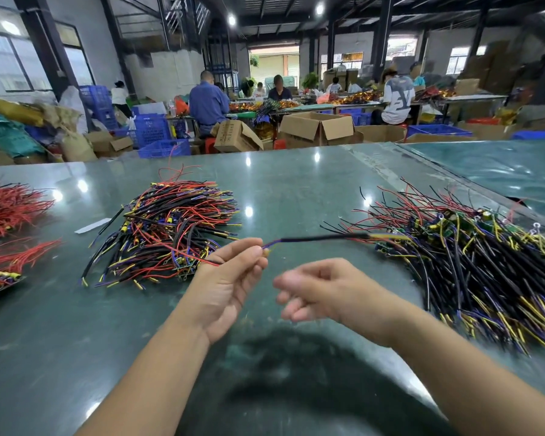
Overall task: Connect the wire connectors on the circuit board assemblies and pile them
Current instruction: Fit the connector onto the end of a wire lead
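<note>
Worktable [296, 184]: green, glossy, with ceiling lights reflected in its top.

At 9 o'clock, on the table's left edge: a bundle of red wires [10, 206], partly cut off by the frame. Just below it, toward 8 o'clock, a smaller sheaf of red leads [19, 258] beside a strip with yellow fittings.

At 10 o'clock from the hands: a white paper strip [92, 225] lying flat, touching the left side of the middle pile.

At 11 o'clock: middle pile of wired assemblies [170, 228], black, red, yellow and purple leads tangled, small boards partly visible at its near edge.

Centre: left hand [224, 284], palm turned up, thumb and forefinger pinching the end of a black sleeved cable [321, 238] at its purple and yellow leads; a small yellowish connector [266, 252] shows at the fingertips. A red wire crosses the base of the fingers. The cable runs toward 3 o'clock, raised off the table, into the right pile.

Just right of centre: right hand [318, 291], blurred, fingers loosely curled; nothing visibly held. The two hands are near each other but apart.

At 2 to 4 o'clock: right pile of circuit board assemblies [472, 262], green boards at its far side, black and yellow leads fanning toward the near edge.

At 12 o'clock, beyond the table: cardboard boxes [315, 127], blue crates [153, 129], and seated people at further benches.
</note>
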